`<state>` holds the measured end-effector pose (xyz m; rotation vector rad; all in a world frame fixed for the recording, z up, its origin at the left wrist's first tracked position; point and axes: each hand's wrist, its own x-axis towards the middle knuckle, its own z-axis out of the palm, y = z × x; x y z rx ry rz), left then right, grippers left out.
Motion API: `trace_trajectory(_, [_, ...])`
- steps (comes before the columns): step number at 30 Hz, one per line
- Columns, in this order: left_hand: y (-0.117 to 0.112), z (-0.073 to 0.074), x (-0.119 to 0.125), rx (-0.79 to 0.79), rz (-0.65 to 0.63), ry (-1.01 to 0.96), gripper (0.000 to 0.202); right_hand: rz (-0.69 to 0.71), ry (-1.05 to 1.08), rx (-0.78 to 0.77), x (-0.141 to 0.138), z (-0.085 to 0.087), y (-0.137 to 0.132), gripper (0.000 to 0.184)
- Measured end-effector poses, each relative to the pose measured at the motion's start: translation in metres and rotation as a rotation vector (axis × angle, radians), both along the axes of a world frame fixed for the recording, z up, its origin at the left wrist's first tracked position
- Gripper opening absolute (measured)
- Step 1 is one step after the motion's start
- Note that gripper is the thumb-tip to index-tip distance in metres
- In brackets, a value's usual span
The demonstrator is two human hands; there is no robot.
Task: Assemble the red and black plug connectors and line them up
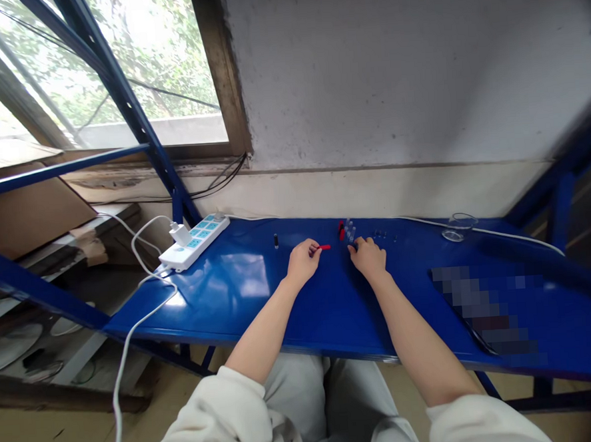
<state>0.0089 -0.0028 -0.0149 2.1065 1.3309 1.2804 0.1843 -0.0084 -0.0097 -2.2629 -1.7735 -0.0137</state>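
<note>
My left hand [304,260] is closed, its fingertips pinching a thin red stick-like piece [323,247] that points right, just above the blue table [331,312]. To the right, my right hand [368,256] has its fingers bent down close to the tabletop. Something small and dark shows at those fingertips, too small to make out. Just beyond that hand stand several small clear pieces [350,229], with red and black pieces [341,230] on their left side. A small dark cylinder [276,241] stands upright to the left of my left hand.
A white power strip [197,244] with a plugged-in white adapter [179,233] lies at the table's left end. Tiny clear bits [380,234] and a clear ring-like item [452,235] lie at the back right, near a white cable [517,237]. A blurred-out dark flat object [474,317] rests at right.
</note>
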Motion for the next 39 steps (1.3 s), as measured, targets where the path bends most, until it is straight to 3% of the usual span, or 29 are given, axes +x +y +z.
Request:
trace_trajectory(8, [0.001, 0.002, 0.000, -0.026, 0.000, -0.122, 0.008, -0.034, 0.048, -0.092, 0.002, 0.007, -0.005, 0.026])
trace_trajectory(15, [0.009, -0.001, -0.003, -0.205, -0.003, -0.414, 0.016, 0.039, 0.123, -0.123, 0.002, 0.016, -0.011, 0.018])
trace_trajectory(19, [0.011, 0.000, -0.005, -0.281, -0.012, -0.519, 0.016, 0.134, 0.233, -0.018, -0.001, 0.020, -0.012, 0.014])
trace_trajectory(26, [0.010, 0.002, -0.006, -0.334, -0.048, -0.565, 0.015, 0.249, 0.644, 0.347, -0.005, 0.024, -0.009, 0.026])
trace_trajectory(39, [0.007, 0.008, -0.006, -0.389, -0.146, -0.602, 0.015, 0.378, 0.933, 0.378, -0.001, 0.007, 0.004, 0.036])
